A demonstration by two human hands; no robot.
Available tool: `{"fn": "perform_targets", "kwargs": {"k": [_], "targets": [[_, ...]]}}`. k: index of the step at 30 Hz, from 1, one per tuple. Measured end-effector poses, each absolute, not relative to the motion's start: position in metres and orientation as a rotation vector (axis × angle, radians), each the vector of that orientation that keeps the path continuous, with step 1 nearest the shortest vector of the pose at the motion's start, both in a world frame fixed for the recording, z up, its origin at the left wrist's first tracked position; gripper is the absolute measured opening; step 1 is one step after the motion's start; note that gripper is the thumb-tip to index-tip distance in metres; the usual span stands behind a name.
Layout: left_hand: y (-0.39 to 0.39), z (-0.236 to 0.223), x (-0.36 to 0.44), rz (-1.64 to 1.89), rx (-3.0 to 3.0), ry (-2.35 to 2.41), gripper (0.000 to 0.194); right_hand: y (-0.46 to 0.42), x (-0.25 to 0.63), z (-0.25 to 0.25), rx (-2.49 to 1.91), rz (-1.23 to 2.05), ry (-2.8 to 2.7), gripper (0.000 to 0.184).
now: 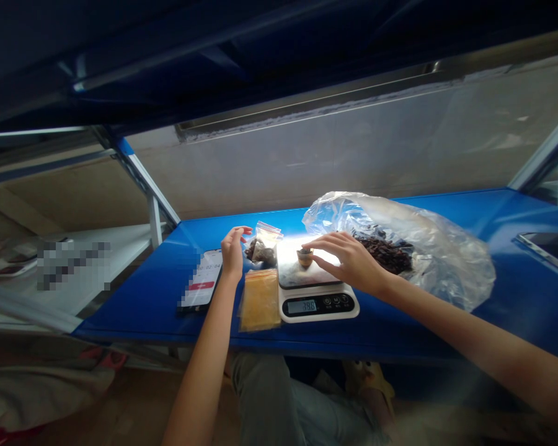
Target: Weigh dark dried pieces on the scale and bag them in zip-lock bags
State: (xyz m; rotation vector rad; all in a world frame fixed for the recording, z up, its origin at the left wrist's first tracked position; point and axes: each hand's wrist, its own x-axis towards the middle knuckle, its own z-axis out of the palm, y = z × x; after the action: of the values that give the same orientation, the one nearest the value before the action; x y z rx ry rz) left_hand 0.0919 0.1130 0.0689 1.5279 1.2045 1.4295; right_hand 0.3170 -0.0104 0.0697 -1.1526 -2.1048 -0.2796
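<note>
The cup (305, 260) stands on the plate of the scale (286, 279), at the middle of the frame, with dark bits showing at its rim. The person's right hand (348, 255) reaches over it from the right, fingertips at the rim and thumb lower; whether that grip presses on the cup or merely hovers cannot be told. A knock from the thumb could tip so small a cup and spill its contents, and any weight from the fingers would likely falsify the readout (302, 306), whose digits are hard to make out. Left of the scale, the left hand (234, 253) hangs loosely curled, nothing seen in it, near a filled bag (263, 251); a careless sweep might shove that into the scale. Flat bags (260, 303) lie just beside the scale's left edge and could ride up against it. At right, dark pieces (385, 253) lie in an open sack (460, 254) on the surface (139, 303); a forearm catching its film might scatter them.
</note>
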Motion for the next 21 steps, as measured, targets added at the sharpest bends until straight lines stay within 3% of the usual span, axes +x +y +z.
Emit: {"fn": "perform_targets", "kwargs": {"k": [8, 16, 21], "targets": [[0.113, 0.069, 0.091, 1.427, 1.529, 1.22, 0.029, -0.008, 0.327, 0.078, -1.375, -0.277, -1.816, 0.021], [0.113, 0.069, 0.091, 1.439, 1.519, 1.227, 0.029, -0.001, 0.374, 0.07, -2.02, -0.072, -1.879, 0.038], [0.113, 0.069, 0.091, 1.443, 1.51, 1.201, 0.03, -0.002, 0.378, 0.075, -2.022, 0.023, -1.916, 0.038]]}}
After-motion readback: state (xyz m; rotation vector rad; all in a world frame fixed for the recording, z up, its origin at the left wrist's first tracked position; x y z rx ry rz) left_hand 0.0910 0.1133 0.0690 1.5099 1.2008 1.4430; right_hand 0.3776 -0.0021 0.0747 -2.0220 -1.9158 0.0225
